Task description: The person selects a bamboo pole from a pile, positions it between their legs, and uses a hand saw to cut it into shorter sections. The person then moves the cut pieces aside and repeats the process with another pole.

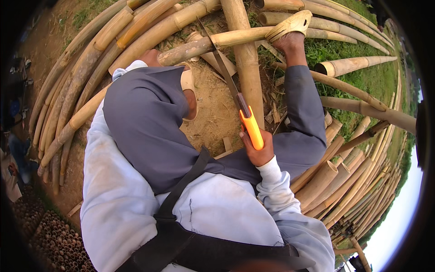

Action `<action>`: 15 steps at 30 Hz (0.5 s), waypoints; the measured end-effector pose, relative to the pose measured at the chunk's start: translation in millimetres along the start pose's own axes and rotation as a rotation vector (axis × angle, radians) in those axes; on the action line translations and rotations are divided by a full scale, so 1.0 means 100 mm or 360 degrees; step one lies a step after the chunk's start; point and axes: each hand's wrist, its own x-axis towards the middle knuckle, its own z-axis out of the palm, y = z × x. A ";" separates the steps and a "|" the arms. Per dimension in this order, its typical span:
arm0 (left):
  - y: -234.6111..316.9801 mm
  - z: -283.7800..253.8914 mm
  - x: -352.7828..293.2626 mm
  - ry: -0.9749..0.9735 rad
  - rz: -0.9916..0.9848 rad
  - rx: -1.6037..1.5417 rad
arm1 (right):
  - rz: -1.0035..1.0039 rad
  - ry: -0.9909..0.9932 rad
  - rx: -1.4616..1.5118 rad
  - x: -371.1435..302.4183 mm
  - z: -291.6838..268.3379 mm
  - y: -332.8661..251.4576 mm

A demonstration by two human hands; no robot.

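My right hand (258, 152) grips the orange handle of a hand saw (251, 129). Its dark blade (222, 68) runs up and across a bamboo pole (226, 38) that lies crosswise over a thicker upright-running pole (247, 63). My left hand (150, 57) rests on the left part of the crosswise pole, holding it, and is partly hidden behind my grey-clad knee. My right foot in a tan sandal (290, 25) presses on the pole's right end. My left sandal (188, 81) stands on the dirt.
Long bamboo poles (86, 68) lie fanned on the left and stacked at the right (353, 181). Cut bamboo ends (54, 235) are piled at the lower left. Grass (362, 77) lies at the upper right, and bare dirt with chips under me.
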 end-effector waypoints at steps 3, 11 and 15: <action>0.07 -0.09 0.01 -0.0217 0.0020 -0.0185 | -0.0549 -0.0030 0.0211 1.14 0.38 0.04; -0.09 -0.10 0.17 -0.0327 0.0034 -0.0105 | -0.0244 -0.0010 0.0060 -0.38 -0.20 0.23; -0.12 0.01 0.23 -0.0254 0.0032 -0.0039 | -0.0117 -0.0002 0.0048 -0.20 -0.20 0.00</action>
